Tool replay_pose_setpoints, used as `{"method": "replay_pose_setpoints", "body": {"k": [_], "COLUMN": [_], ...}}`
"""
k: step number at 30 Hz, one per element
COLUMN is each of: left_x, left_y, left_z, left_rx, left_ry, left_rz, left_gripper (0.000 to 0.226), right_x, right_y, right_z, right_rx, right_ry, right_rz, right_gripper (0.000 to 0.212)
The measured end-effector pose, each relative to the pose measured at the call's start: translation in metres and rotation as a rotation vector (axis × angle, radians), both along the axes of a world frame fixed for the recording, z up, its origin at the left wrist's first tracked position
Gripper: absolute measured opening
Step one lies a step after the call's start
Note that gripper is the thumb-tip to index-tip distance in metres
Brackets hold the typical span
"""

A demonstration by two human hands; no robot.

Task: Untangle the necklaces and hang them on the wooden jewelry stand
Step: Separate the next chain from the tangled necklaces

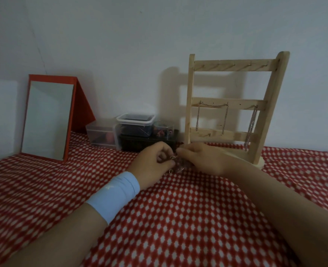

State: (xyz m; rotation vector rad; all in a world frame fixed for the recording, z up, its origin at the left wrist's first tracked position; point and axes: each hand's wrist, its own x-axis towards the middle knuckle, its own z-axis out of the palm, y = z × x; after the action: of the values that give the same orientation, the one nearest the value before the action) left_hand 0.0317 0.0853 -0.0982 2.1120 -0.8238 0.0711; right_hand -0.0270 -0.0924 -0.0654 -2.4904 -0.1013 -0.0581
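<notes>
Red dotted cloth (178, 218) lies under us, and at twelve o'clock, before the wooden stand (230, 102) at one o'clock, our left hand (154, 163) and right hand (203, 158) both pinch the tangled necklaces (180, 164), where a hard tug could, we judge, tighten the knot or snap a chain.

A red-framed mirror (47, 118) stands on red-and-white patterned cloth (178, 218). Clear plastic containers (135, 124) sit just beside it, against the wall (120, 45).
</notes>
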Motion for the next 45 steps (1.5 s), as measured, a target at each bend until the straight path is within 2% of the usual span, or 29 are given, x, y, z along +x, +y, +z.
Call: {"method": "replay_pose_setpoints", "body": {"k": [2, 5, 7, 9, 10, 12, 14, 15, 17, 19, 24, 30, 32, 35, 37, 40, 43, 45], "left_x": [0.001, 0.001, 0.001, 0.004, 0.005, 0.008, 0.009, 0.011, 0.013, 0.015, 0.03, 0.029, 0.028, 0.021, 0.015, 0.009, -0.001, -0.005], "left_y": [0.002, 0.002, 0.005, 0.009, 0.011, 0.014, 0.017, 0.018, 0.021, 0.027, 0.05, 0.067, 0.065, 0.056, 0.047, 0.031, 0.012, 0.005], "left_z": [0.008, 0.019, 0.023, 0.026, 0.027, 0.03, 0.03, 0.03, 0.029, 0.029, 0.042, 0.058, 0.057, 0.05, 0.043, 0.036, 0.026, 0.019], "left_rx": [-0.096, -0.359, -0.469, -0.391, -0.332, -0.201, -0.062, 0.014, 0.198, 0.375, 0.685, 1.121, 1.204, 1.403, 1.386, 1.049, 0.72, 0.655], "left_ry": [0.134, 0.497, 0.681, 0.68, 0.645, 0.532, 0.392, 0.317, 0.147, 0.045, 0.002, 0.111, 0.144, 0.035, -0.086, -0.254, -0.163, -0.146], "left_rz": [-0.018, -0.134, -0.201, -0.217, -0.214, -0.143, -0.071, -0.057, -0.072, -0.096, -0.03, 0.113, 0.189, 0.256, 0.272, 0.201, 0.055, 0.007], "left_gripper": [0.018, 0.017, 0.016, 0.015, 0.015, 0.014, 0.017, 0.019, 0.015, 0.014, 0.02, 0.023, 0.029, 0.04, 0.039, 0.03, 0.029, 0.027], "right_x": [0.0, 0.0, -0.002, -0.003, -0.003, 0.001, 0.005, 0.006, 0.007, 0.009, 0.008, 0.007, 0.008, 0.01, 0.01, 0.008, 0.008, 0.008], "right_y": [0.0, -0.002, -0.006, -0.01, -0.012, -0.018, -0.021, -0.021, -0.021, -0.021, -0.028, -0.031, -0.03, -0.028, -0.027, -0.026, -0.02, -0.012], "right_z": [0.002, 0.004, 0.007, 0.008, 0.009, 0.006, 0.002, 0.0, -0.001, -0.002, 0.002, 0.008, 0.006, 0.004, 0.004, 0.008, 0.005, -0.001], "right_rx": [0.122, 0.435, 0.632, 0.796, 0.867, 0.94, 0.814, 0.674, 0.324, 0.136, -0.001, -0.129, -0.147, -0.163, -0.174, -0.201, -0.178, -0.188], "right_ry": [0.049, 0.111, 0.122, 0.103, 0.111, 0.15, 0.167, 0.153, 0.095, 0.085, 0.133, 0.143, 0.098, 0.061, 0.067, 0.038, -0.021, -0.031], "right_rz": [-0.035, -0.018, 0.021, 0.026, 0.014, 0.01, -0.044, -0.074, -0.083, -0.061, -0.055, 0.027, 0.061, 0.081, 0.101, 0.092, 0.069, 0.088], "right_gripper": [0.05, 0.067, 0.062, 0.031, 0.022, 0.024, 0.029, 0.03, 0.019, 0.01, 0.019, 0.009, 0.012, 0.012, 0.014, 0.019, 0.022, 0.022]}}
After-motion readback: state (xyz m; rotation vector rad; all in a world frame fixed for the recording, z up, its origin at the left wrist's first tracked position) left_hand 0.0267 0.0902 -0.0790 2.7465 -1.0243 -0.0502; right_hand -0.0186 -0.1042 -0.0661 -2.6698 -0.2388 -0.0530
